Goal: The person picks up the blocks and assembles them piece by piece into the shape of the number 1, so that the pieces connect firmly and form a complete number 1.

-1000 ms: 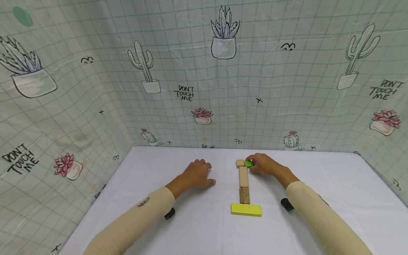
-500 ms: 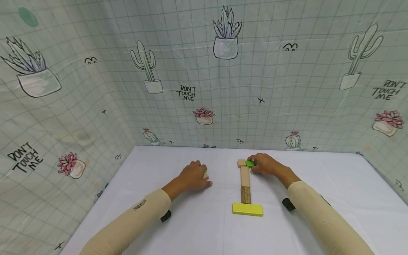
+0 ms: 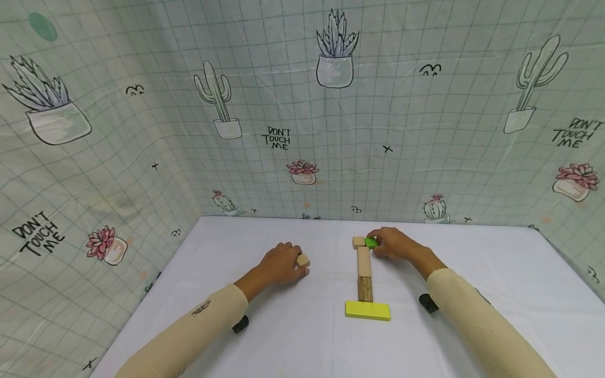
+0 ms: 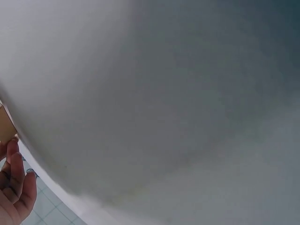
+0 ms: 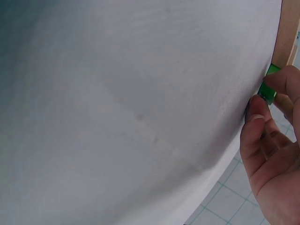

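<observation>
My left hand [image 3: 281, 264] holds a small light wooden block [image 3: 303, 260] at its fingertips, left of the row of blocks. In the left wrist view, the tan block [image 4: 6, 126] shows only partly at the left edge, above the fingers. My right hand [image 3: 393, 244] pinches a green block [image 3: 371, 242] between thumb and fingers. That green block lies against a small light wooden block [image 3: 358, 241] at the far end of the row. Below them run a pale wooden block [image 3: 363, 261] and a darker grained block [image 3: 365, 289], with a yellow block [image 3: 367, 310] crosswise at the near end.
A white cloth covers the table [image 3: 302, 336]. Behind and to the left hangs a grid-patterned curtain [image 3: 264, 178] printed with cacti. Dark wrist devices show under both sleeves, one of them a black piece [image 3: 428, 303] below the right forearm.
My left hand has drawn back to the left, and the small wooden block at its fingertips has come into view, moving left with it. The right hand stays at the green block.
</observation>
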Action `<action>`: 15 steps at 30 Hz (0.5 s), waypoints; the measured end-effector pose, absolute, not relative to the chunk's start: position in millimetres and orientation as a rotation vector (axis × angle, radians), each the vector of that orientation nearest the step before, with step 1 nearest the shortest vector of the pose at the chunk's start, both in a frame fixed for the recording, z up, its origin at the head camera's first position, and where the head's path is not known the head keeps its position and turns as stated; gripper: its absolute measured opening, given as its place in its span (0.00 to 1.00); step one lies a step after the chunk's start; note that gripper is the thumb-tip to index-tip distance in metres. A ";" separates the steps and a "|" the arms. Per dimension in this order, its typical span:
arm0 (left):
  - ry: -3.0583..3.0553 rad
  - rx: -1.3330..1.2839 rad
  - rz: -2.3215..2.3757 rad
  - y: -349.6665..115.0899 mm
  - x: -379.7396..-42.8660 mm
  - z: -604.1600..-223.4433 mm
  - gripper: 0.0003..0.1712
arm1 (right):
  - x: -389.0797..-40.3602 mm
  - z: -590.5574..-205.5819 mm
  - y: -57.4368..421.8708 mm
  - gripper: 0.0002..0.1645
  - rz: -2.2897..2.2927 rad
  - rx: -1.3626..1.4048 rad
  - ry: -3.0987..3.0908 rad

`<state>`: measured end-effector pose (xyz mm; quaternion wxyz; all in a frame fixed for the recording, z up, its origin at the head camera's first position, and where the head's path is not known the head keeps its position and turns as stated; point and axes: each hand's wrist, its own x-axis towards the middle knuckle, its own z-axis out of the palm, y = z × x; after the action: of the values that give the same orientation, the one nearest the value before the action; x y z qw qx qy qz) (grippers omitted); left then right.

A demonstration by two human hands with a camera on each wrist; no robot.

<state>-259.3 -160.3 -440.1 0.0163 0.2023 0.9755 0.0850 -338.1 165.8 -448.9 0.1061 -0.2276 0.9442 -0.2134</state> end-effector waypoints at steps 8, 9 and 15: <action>3.031 0.620 0.320 -162.8 -258.6 -440.1 0.26 | -338.7 -448.0 165.7 0.26 -0.636 -0.670 2.772; 3.031 0.618 0.332 -163.1 -258.8 -440.9 0.25 | -338.3 -447.4 165.6 0.26 -0.637 -0.673 2.772; 3.039 0.603 0.350 -165.9 -261.4 -443.5 0.22 | -338.8 -447.5 165.8 0.26 -0.628 -0.663 2.773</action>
<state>-261.4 -165.9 -443.5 0.0119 0.1935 0.9746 0.1121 -338.8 165.8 -447.5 0.1107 -0.2258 0.9439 -0.2138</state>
